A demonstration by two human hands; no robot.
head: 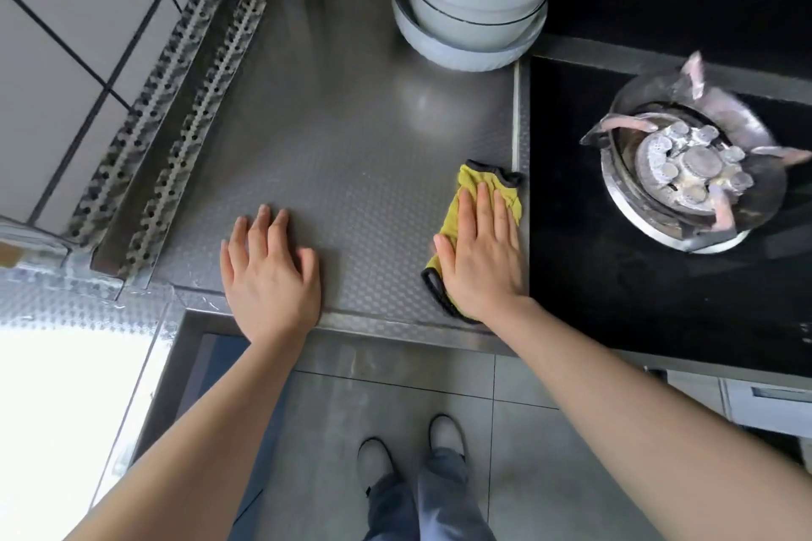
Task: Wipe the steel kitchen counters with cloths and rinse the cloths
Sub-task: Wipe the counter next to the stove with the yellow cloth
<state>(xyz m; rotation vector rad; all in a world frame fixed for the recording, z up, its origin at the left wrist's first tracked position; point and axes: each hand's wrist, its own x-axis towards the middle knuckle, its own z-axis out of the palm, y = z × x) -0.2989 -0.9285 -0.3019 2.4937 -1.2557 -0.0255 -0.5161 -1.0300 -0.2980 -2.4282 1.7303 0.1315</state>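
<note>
Two hands: both lay flat on the embossed stainless-steel counter (pixel 351 136), well apart from each other.
Left hand (pixel 270 272): fingers straight and slightly spread, palm down on bare steel near the counter's front edge; it held nothing.
Right hand (pixel 481 250): fingers straight and together, pressing flat on the cloth; nothing curled round it.
Cloth: one yellow-green wiping cloth with a dark grey border (pixel 474 184), lying on the counter's right side, just beside the black glass hob (pixel 615 277); its far corner touched the metal strip at the hob's edge. The middle of the cloth was hidden under the right hand; only the far end and a near-left strip of border showed.
Hob fitting: one round steel gas burner with a ring and curved pan supports (pixel 690 171); the supports were blurred and their right side was cut off by the frame edge.
Bowls: one stack of pale grey round bowls (pixel 474 9) at the back of the counter; the top of the stack was cut off.
Wall trim: perforated metal strips (pixel 175 110) ran along the white tiled wall (pixel 66 13).
Lower left: an overexposed white patch, contents unreadable.
Floor: grey tiles (pixel 395 387), two pale shoes (pixel 446 437) and grey trouser legs.
</note>
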